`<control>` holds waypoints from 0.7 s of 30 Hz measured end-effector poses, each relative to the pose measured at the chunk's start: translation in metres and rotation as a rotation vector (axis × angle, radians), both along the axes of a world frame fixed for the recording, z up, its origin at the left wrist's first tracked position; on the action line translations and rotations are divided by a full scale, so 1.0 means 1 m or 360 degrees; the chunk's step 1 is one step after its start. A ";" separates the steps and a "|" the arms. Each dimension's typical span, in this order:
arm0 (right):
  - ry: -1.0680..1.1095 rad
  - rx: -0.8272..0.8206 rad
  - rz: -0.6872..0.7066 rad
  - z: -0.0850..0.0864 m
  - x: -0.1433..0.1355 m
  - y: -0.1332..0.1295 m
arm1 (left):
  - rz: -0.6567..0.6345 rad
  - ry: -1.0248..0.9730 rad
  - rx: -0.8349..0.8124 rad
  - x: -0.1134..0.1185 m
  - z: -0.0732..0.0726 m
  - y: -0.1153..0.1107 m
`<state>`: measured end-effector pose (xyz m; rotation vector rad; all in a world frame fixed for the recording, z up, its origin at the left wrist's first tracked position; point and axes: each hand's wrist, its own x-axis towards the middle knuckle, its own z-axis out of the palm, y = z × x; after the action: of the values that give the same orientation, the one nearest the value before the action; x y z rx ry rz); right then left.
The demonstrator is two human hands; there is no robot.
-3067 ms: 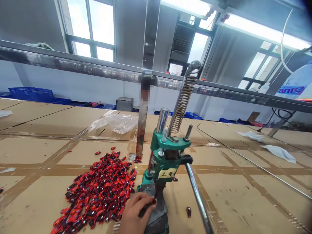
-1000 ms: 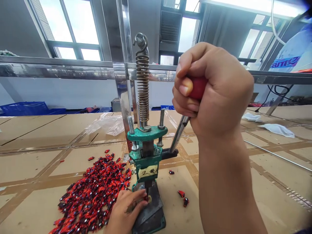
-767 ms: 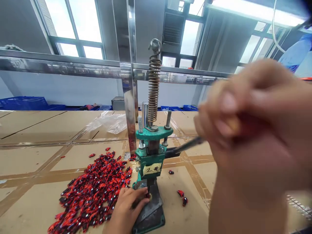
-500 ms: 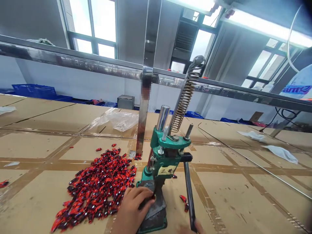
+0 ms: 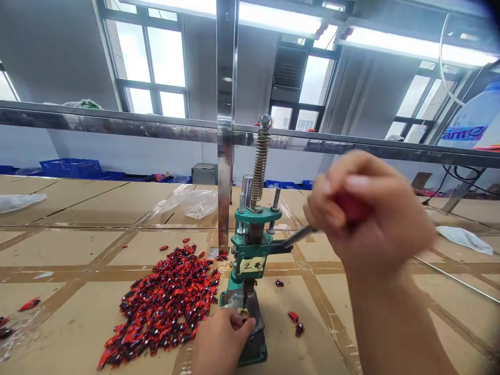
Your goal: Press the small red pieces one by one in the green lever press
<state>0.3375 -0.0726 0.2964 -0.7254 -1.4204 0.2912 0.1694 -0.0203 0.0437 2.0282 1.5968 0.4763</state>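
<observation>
A small green hand press with a tall coil spring stands on the cardboard-covered table. My right hand, blurred by motion, is closed around the red grip of the press lever, raised to the right of the press. At the press base, my left hand pinches a small part under the ram with its fingertips. A heap of several small red and black parts lies left of the press. Three loose ones lie to its right.
A steel frame post and a horizontal rail stand behind the press. Clear plastic bags lie further back. Blue crates line the far table edge. White rags and a thin metal rod are at right.
The lever went up, down near the table, and is up again in my right hand. My left hand stayed at the press base. The camera shifted slightly.
</observation>
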 end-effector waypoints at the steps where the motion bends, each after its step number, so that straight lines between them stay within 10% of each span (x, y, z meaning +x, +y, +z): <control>1: 0.0186 -0.0034 0.0148 0.014 0.002 0.021 | -0.0039 -0.0057 -0.0004 0.005 -0.006 -0.005; 8: 0.0535 -0.0121 0.0304 0.034 0.005 0.080 | -0.0145 -0.0078 0.0939 -0.041 -0.037 0.004; 14: 0.0525 -0.0056 0.0310 0.033 0.005 0.072 | -0.0046 0.0480 0.0593 -0.121 -0.015 0.049; 21: 0.0530 -0.0016 0.0269 0.032 0.004 0.074 | -0.0382 0.0116 0.0273 -0.116 0.007 0.051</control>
<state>0.3410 0.0010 0.3281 -0.5365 -1.1637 0.5261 0.0538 0.0305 0.0508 2.3544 1.3686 0.4669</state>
